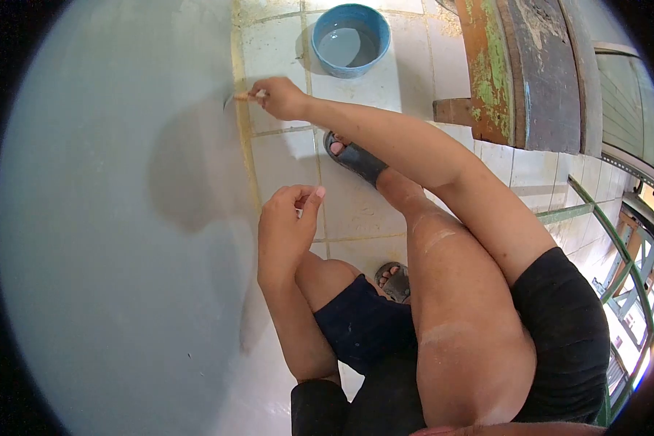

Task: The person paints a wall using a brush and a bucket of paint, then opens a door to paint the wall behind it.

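Fingertips of the right hand (283, 99) pinch a small brush (244, 96) by its handle, its tip at the foot of a smooth grey wall (109, 145). It looks light, the handle stiff, the tip probably soft; the handle suits gripping. The left hand (289, 227) curls loosely, seemingly empty. Beyond lie glossy square tiles (276, 58) and a round blue bucket (350, 72) holding grey liquid (341, 49).

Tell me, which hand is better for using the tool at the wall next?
Probably the right hand: it holds the tool, with the tip at the grey wall. The left hand is loosely curled, with nothing visible in it.
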A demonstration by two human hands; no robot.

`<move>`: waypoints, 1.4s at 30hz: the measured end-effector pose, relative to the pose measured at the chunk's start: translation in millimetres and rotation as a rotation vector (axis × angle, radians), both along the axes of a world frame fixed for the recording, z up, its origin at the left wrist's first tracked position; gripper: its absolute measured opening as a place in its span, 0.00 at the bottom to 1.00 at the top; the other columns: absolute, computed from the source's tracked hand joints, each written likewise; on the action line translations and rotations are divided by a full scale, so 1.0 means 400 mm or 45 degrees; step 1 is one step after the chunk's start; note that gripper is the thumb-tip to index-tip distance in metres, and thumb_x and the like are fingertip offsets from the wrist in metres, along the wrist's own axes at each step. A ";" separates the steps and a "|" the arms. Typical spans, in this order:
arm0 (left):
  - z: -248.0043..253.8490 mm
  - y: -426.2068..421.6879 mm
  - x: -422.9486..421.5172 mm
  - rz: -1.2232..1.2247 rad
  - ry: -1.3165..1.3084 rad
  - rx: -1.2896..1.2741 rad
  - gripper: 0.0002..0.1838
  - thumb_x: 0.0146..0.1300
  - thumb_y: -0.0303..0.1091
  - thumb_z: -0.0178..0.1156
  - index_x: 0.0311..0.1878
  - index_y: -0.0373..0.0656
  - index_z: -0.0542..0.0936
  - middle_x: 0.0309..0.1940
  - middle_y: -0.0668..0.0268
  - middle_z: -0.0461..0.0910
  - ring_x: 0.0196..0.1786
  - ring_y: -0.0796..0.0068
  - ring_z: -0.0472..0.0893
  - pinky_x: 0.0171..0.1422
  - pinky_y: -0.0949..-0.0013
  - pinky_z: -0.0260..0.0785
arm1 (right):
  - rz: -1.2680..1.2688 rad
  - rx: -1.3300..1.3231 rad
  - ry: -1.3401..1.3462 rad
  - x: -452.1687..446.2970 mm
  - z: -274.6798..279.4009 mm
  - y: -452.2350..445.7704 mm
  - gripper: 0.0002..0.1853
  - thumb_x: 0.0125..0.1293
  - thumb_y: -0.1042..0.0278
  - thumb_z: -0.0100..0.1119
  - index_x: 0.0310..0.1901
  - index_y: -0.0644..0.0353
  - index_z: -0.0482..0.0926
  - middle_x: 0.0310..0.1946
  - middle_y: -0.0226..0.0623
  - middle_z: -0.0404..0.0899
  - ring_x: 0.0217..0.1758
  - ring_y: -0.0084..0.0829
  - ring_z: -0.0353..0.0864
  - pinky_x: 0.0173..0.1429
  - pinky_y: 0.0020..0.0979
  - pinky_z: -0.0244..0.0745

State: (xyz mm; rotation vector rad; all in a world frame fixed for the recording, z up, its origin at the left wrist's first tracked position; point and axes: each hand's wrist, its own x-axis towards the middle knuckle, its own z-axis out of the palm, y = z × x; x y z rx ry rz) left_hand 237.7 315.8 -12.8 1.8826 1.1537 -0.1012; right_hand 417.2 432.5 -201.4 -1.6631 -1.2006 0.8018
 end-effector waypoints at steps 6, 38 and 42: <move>0.008 -0.001 0.002 0.060 0.010 0.036 0.20 0.71 0.45 0.65 0.47 0.32 0.86 0.36 0.55 0.88 0.38 0.67 0.85 0.49 0.65 0.77 | 0.044 -0.140 0.362 -0.115 -0.013 -0.112 0.11 0.67 0.74 0.60 0.50 0.62 0.82 0.31 0.43 0.86 0.32 0.33 0.85 0.39 0.36 0.78; -0.004 -0.025 0.035 -0.368 0.046 -0.281 0.12 0.75 0.29 0.53 0.48 0.33 0.83 0.32 0.55 0.86 0.38 0.64 0.86 0.45 0.62 0.75 | 0.537 -0.053 0.248 0.028 0.319 -0.062 0.17 0.52 0.75 0.64 0.46 0.62 0.87 0.29 0.39 0.86 0.34 0.32 0.84 0.41 0.36 0.78; 0.008 -0.034 0.010 -0.243 0.036 -0.261 0.13 0.75 0.23 0.47 0.53 0.34 0.81 0.31 0.55 0.85 0.37 0.63 0.85 0.45 0.61 0.75 | -0.109 -0.056 0.510 0.138 0.397 0.020 0.15 0.59 0.77 0.60 0.48 0.61 0.87 0.30 0.42 0.87 0.27 0.24 0.79 0.30 0.30 0.73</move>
